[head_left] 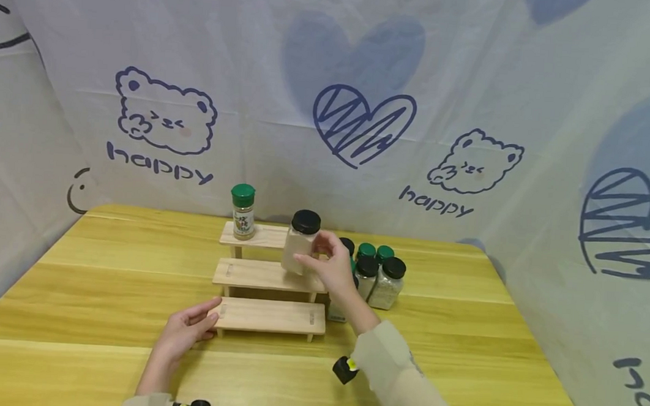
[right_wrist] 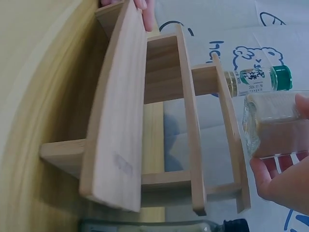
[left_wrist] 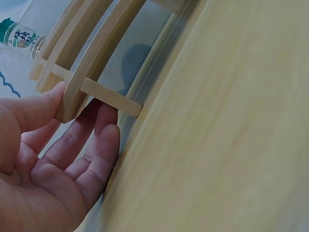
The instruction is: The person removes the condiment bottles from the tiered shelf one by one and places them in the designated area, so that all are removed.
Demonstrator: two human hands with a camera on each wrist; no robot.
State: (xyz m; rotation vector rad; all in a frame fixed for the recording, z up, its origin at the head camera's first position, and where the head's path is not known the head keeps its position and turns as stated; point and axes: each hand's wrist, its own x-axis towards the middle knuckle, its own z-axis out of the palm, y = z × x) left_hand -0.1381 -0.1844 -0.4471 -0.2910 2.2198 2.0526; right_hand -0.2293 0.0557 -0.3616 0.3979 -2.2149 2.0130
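My right hand (head_left: 333, 265) grips a clear spice jar (head_left: 299, 244) with a black lid, upright in front of the top tier of a three-step wooden rack (head_left: 269, 316). In the right wrist view the glass jar (right_wrist: 275, 125) is apart from the shelves, with pale contents inside. My left hand (head_left: 183, 330) holds the left end of the rack's lowest step. Seen from the left wrist, the thumb lies on that step's edge (left_wrist: 72, 99) and fingers reach beneath it. A green-capped spice bottle (head_left: 243, 214) stands at the left of the top step.
Several spice jars (head_left: 388, 283) with black or green lids stand close together on the table just right of the rack, partly hidden by my right hand and forearm. Behind the wooden table (head_left: 106, 265) hangs a white cloth (head_left: 266, 53) printed with bears and hearts.
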